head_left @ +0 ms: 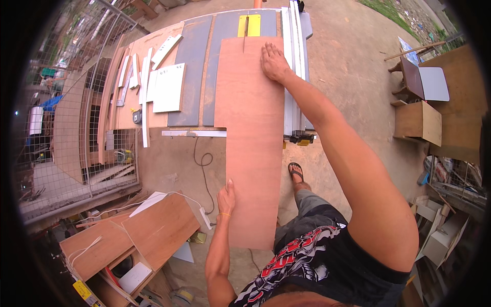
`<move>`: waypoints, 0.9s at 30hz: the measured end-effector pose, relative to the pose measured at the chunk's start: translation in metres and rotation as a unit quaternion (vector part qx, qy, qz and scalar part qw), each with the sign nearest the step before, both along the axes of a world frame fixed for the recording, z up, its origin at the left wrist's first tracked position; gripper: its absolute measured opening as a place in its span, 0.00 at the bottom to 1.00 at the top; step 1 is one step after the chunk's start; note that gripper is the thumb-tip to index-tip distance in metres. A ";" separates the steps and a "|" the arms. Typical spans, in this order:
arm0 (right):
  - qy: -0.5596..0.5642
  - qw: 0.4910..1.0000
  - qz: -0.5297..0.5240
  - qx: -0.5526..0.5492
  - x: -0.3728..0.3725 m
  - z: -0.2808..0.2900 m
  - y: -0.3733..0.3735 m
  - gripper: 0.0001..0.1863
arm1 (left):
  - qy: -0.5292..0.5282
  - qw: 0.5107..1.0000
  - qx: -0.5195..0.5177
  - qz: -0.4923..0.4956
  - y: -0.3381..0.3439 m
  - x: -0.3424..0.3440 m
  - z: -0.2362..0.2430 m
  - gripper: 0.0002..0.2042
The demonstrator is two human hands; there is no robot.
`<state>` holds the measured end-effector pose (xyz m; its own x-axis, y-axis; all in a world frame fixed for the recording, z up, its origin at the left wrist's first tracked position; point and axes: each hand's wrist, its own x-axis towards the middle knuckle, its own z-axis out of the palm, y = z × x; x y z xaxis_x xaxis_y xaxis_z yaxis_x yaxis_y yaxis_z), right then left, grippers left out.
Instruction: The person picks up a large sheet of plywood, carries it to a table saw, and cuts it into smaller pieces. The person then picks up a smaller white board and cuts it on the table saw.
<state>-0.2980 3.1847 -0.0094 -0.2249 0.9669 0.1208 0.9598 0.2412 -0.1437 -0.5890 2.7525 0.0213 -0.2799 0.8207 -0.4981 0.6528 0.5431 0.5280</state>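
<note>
A long plywood board (250,117) with a step in its left edge lies on the grey table saw (186,71), beside the white fence (295,77). The saw blade (246,25) rises from a yellow insert and meets the board's far end at a short slit. My right hand (273,61) lies on top of the board near that end, right of the blade, fingers stretched out. My left hand (225,197) grips the left edge of the board's near part, thumb on top.
White offcuts (169,87) and a tape measure (137,116) sit on the left wing. A power cord (204,165) runs over the floor. Plywood panels (158,225) are piled at lower left, a wire fence (56,153) behind. Wooden furniture pieces (417,120) stand at right.
</note>
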 end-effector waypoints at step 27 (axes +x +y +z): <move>0.006 1.000 -0.008 0.011 0.012 -0.011 0.064 0.31 | 0.012 1.000 0.009 0.010 0.056 0.015 -0.003 0.37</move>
